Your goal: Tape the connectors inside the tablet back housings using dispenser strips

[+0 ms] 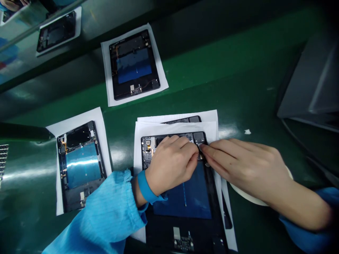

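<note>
An opened tablet (182, 201) lies in front of me on white sheets (139, 148), its blue battery film and circuit boards showing. Another tablet's edge (194, 119) peeks out beneath the upper sheet. Over the tablet's upper part is my left hand (173, 162), fingers curled in and thumb pressed to the forefinger. My right hand (243, 165) comes in from the right, its fingertips pinched together at the tablet's upper right corner, beside the dark square module (199, 137). The fingertips of both hands almost meet there. Whatever small thing lies between them is hidden.
On the left, an opened tablet (83, 165) rests on white paper, and one more tablet (135, 67) lies farther back. A raised ledge carries another tablet (57, 31). A round cream-coloured object (250, 197) sits under my right wrist. A grey box (312, 84) stands at right.
</note>
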### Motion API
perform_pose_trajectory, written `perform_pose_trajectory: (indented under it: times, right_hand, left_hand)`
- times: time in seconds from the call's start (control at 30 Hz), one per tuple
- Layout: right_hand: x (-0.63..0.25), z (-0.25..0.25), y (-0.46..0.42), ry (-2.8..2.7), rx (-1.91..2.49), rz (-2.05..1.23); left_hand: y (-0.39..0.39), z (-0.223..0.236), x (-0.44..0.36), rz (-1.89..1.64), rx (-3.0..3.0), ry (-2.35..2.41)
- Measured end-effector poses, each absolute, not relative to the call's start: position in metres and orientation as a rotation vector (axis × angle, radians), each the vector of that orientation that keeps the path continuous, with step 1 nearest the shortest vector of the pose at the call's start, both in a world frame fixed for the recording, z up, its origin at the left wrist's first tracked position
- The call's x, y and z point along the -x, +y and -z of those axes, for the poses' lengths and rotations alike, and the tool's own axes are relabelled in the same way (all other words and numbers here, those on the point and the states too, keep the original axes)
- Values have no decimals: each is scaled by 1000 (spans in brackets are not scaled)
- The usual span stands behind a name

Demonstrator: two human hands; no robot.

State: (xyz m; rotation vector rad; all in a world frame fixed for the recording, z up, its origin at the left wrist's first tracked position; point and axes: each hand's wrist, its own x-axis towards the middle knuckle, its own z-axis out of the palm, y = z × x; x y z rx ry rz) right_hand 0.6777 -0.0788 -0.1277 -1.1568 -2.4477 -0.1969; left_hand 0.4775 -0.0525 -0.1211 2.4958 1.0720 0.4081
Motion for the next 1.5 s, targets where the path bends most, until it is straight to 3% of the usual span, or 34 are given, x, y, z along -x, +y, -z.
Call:
perform_pose_trajectory:
  times: [1.5]
  right_hand:
    - [-675, 127, -83, -2521, 1112, 206]
  left_hand:
    - [-53, 119, -478, -347, -2471, 1083]
